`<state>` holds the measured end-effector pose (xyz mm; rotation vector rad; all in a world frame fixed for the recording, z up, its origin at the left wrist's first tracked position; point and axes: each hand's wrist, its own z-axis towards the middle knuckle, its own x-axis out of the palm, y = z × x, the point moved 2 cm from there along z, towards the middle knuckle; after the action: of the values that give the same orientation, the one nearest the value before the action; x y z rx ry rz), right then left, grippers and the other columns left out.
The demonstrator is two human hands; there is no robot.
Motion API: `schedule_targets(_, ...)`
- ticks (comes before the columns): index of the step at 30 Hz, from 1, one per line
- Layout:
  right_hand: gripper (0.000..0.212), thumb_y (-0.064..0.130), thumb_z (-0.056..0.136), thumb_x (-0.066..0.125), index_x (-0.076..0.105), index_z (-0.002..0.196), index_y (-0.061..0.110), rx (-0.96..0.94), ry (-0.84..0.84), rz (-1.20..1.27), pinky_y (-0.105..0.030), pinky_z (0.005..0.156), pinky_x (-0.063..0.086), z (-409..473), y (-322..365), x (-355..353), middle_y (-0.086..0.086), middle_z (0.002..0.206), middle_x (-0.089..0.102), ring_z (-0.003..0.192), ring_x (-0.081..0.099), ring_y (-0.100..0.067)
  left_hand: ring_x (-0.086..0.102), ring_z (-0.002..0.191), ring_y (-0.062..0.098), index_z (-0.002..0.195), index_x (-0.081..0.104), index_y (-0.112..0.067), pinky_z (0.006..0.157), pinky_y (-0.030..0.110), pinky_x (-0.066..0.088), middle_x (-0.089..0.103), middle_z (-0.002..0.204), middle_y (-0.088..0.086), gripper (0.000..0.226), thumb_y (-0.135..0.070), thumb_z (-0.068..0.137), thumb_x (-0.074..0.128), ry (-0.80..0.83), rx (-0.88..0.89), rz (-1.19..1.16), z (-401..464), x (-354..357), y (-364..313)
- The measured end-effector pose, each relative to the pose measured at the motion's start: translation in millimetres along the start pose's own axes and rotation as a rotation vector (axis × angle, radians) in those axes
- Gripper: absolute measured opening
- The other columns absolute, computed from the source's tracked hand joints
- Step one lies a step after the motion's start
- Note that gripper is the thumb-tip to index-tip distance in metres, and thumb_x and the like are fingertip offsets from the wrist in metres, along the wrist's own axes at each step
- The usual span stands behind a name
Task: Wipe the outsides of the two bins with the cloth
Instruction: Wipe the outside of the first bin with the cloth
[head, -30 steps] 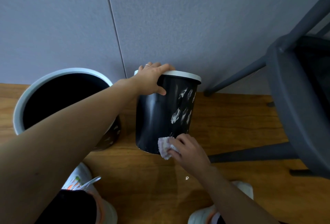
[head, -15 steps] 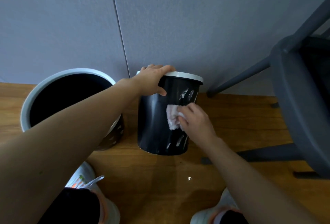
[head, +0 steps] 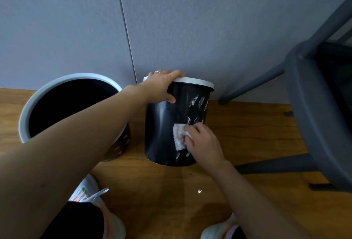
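Note:
A small black bin (head: 163, 124) with a white rim and white leaf marks stands on the wooden floor against the grey wall. My left hand (head: 162, 84) grips its rim at the top left. My right hand (head: 202, 140) holds a small white cloth (head: 179, 138) and presses it against the lower front of this bin. A larger bin (head: 28, 109) with a pale rim and black inside stands to the left, its outside mostly hidden behind my left forearm.
A dark grey chair (head: 314, 105) fills the right side, its legs reaching the floor near the small bin. My shoes (head: 89, 195) show at the bottom. A small white speck (head: 199, 191) lies on the floor (head: 247, 124).
My right hand with the cloth went from the bin's base up to its middle, then came back down to the lower front. My left hand kept its grip on the rim.

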<state>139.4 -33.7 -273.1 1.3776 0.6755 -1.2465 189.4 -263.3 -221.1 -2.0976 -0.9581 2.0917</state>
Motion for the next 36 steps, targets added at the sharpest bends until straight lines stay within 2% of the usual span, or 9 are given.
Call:
schedule_targets(4,0.023,0.016,0.076,0.080,0.068,0.095,0.017,-0.087,0.134,0.022,-0.014,0.058,0.042,-41.6,17.6,26.1,0.000,0.086,0.059,0.070,0.058,-0.011,0.044,0.113,0.029,0.132,0.039,-0.031,0.101,0.050,0.034,0.053,0.120,0.003,0.073,-0.030,0.071,0.081,0.017,0.030,0.009,0.9,-0.1,-3.3)
schedule_targets(6,0.028,0.018,0.068,0.085,0.069,0.090,0.018,-0.115,0.161,0.008,-0.014,0.056,0.043,-50.8,20.7,30.7,0.002,0.080,0.061,0.066,0.058,-0.008,0.044,0.113,0.029,0.131,0.039,-0.032,0.101,0.049,0.033,0.053,0.120,0.002,0.073,-0.030,0.072,0.080,0.015,0.040,0.007,1.2,1.7,-4.8)
schedule_targets(13,0.018,0.013,0.089,0.064,0.066,0.107,0.009,0.049,-0.069,0.024,-0.035,0.068,0.054,-15.5,6.0,16.9,-0.008,0.094,0.059,0.084,0.058,-0.021,0.043,0.116,0.030,0.135,0.036,-0.033,0.101,0.048,0.033,0.052,0.122,0.003,0.077,-0.030,0.072,0.080,0.001,0.013,0.011,-0.2,0.7,0.4)
schedule_targets(17,0.036,0.038,0.088,0.060,0.061,0.116,0.017,-0.009,0.061,-0.052,-0.032,0.069,0.049,-32.7,9.9,25.1,-0.005,0.099,0.057,0.085,0.055,-0.018,0.044,0.115,0.029,0.133,0.037,-0.032,0.101,0.049,0.033,0.052,0.121,0.003,0.075,-0.029,0.072,0.080,0.010,0.022,0.004,0.2,-0.1,1.2)
schedule_targets(21,0.042,0.027,0.073,0.080,0.064,0.110,0.017,-0.141,0.143,-0.157,-0.029,0.059,0.049,-46.2,9.2,35.0,-0.004,0.088,0.060,0.073,0.057,-0.018,0.045,0.111,0.029,0.133,0.037,-0.033,0.101,0.049,0.033,0.053,0.117,0.002,0.074,-0.030,0.072,0.080,0.009,0.025,0.003,0.7,1.1,0.0)
schedule_targets(24,0.028,0.034,0.088,0.062,0.060,0.114,0.023,0.018,0.139,-0.036,-0.028,0.070,0.050,-23.7,4.2,23.0,-0.002,0.098,0.059,0.085,0.056,-0.015,0.045,0.110,0.028,0.133,0.037,-0.033,0.100,0.048,0.034,0.053,0.117,0.002,0.076,-0.030,0.071,0.080,0.010,0.021,0.013,0.3,2.0,1.5)
schedule_targets(27,0.039,0.025,0.086,0.064,0.056,0.124,0.019,-0.012,-0.009,-0.116,-0.028,0.069,0.053,12.4,-5.0,3.2,-0.008,0.107,0.056,0.091,0.055,-0.018,0.044,0.111,0.028,0.134,0.036,-0.034,0.100,0.047,0.034,0.053,0.118,0.003,0.078,-0.031,0.071,0.081,0.011,0.009,0.015,-0.2,1.9,3.6)
schedule_targets(31,0.037,0.014,0.086,0.069,0.060,0.122,0.015,0.091,-0.160,-0.033,-0.029,0.067,0.050,43.4,-13.0,-18.1,-0.008,0.102,0.053,0.089,0.052,-0.021,0.044,0.112,0.028,0.133,0.035,-0.035,0.100,0.047,0.034,0.053,0.118,0.002,0.077,-0.031,0.071,0.080,0.020,0.016,0.009,0.4,1.7,3.5)
schedule_targets(36,0.032,0.019,0.086,0.069,0.060,0.117,0.018,-0.089,0.075,-0.090,-0.021,0.060,0.048,5.6,-3.3,0.2,-0.005,0.098,0.056,0.079,0.054,-0.013,0.045,0.110,0.029,0.132,0.037,-0.032,0.098,0.046,0.035,0.053,0.118,0.003,0.076,-0.030,0.070,0.081,0.018,0.013,0.013,0.7,0.7,1.8)
